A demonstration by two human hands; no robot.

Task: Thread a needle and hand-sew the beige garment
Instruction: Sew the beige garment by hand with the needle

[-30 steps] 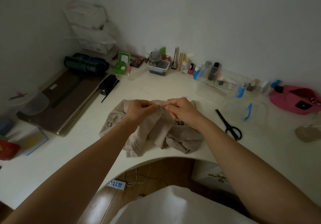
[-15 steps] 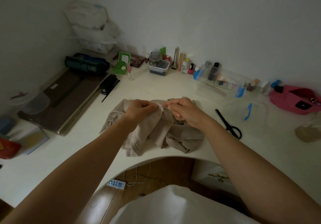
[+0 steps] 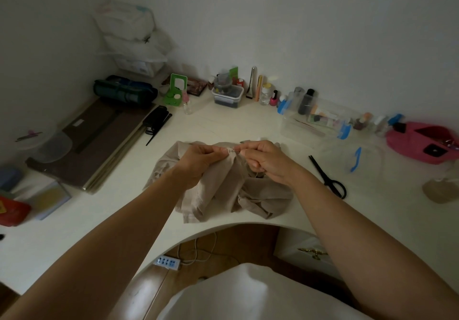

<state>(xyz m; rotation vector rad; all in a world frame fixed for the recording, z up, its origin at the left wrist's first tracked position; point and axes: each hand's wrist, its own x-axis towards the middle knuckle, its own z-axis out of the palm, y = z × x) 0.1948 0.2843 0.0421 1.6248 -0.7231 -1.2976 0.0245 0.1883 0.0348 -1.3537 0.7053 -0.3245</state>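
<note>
beige garment [image 3: 223,190] lies bunched on the desk [image 3: 119,220] near its front edge. left hand [image 3: 198,158] pinches a raised fold; right hand [image 3: 268,161], fingers curled, pinches the needle [image 3: 236,150] at that fold. probable hazard: the needle pricks the adjacent left fingertips, or a loosened pinch drops the fold.

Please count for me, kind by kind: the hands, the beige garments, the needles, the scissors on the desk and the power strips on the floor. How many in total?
hands: 2 (left hand, right hand)
beige garment: 1
needle: 1
scissors: 1
power strip: 1
Total: 6
</note>
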